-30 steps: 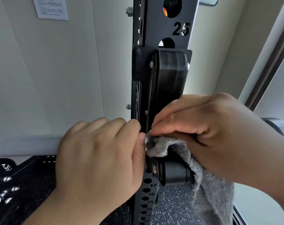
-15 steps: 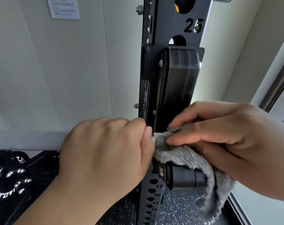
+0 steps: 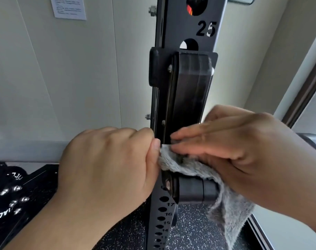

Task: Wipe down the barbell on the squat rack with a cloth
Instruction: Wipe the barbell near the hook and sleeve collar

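The barbell (image 3: 314, 143) lies across the squat rack, long axis running left to right across the view. All that shows of it is a grey, rounded stub at the far right edge, behind the right wrist. The rest is buried under the hands and the cloth (image 3: 225, 210).

It sits low in the black J-hook (image 3: 189, 91), which is bolted to the numbered upright (image 3: 180, 27) just under the "25". The grey fluffy cloth is bunched right where the bar meets the hook. It spills over the hook's front lip (image 3: 195, 192) and hangs down to the right above the speckled floor (image 3: 189, 231).

Compared with a second ago, the right hand (image 3: 244, 147) has flattened out. Back then its fingertips were curled in a pinch on the cloth; now the fingers (image 3: 198, 134) lie long and nearly straight, pointing left, with the tips at the hook. More of the cloth's top edge shows between the two hands. The left hand has barely budged.

The right grip is spread flat, fingers together, pressing the cloth down rather than wrapped round it. The left hand (image 3: 106, 168) is a tight fist just left of the upright, knuckles up, with the thumb (image 3: 156, 147) touching the cloth's near corner. Whatever is inside that grip is hidden, so I cannot tell what it clamps.
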Action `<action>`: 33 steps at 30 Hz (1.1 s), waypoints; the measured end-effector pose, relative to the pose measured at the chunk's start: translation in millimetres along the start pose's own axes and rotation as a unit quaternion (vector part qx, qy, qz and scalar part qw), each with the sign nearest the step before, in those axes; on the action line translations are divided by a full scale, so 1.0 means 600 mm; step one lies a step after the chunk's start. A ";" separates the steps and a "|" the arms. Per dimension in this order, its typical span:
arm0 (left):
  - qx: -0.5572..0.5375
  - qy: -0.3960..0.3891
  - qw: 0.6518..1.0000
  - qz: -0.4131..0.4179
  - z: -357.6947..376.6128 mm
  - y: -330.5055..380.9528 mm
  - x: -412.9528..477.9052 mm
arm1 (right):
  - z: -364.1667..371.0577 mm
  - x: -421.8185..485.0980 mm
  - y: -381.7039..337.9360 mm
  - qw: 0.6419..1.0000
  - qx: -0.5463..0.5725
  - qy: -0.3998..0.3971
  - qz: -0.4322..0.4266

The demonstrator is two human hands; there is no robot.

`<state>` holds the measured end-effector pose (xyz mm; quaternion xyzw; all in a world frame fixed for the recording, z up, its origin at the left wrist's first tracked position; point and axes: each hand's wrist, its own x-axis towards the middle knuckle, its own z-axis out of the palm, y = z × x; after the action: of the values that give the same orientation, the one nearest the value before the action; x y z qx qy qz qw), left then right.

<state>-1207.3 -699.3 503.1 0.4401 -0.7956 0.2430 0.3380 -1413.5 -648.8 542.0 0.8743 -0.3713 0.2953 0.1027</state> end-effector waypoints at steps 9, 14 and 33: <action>-0.008 0.031 0.999 0.021 0.011 -0.005 -0.014 | -0.040 -0.022 0.024 0.998 0.002 -0.017 0.057; -0.002 0.104 0.994 0.020 0.032 -0.004 -0.041 | 0.002 0.009 0.014 1.000 0.015 0.002 0.001; -0.005 -0.028 0.999 -0.036 0.002 0.001 0.031 | -0.024 -0.017 0.022 0.998 -0.026 0.011 0.053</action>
<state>-1215.1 -709.8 516.6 0.4733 -0.7899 0.2144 0.3258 -1434.8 -646.4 546.8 0.8473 -0.4232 0.3000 0.1139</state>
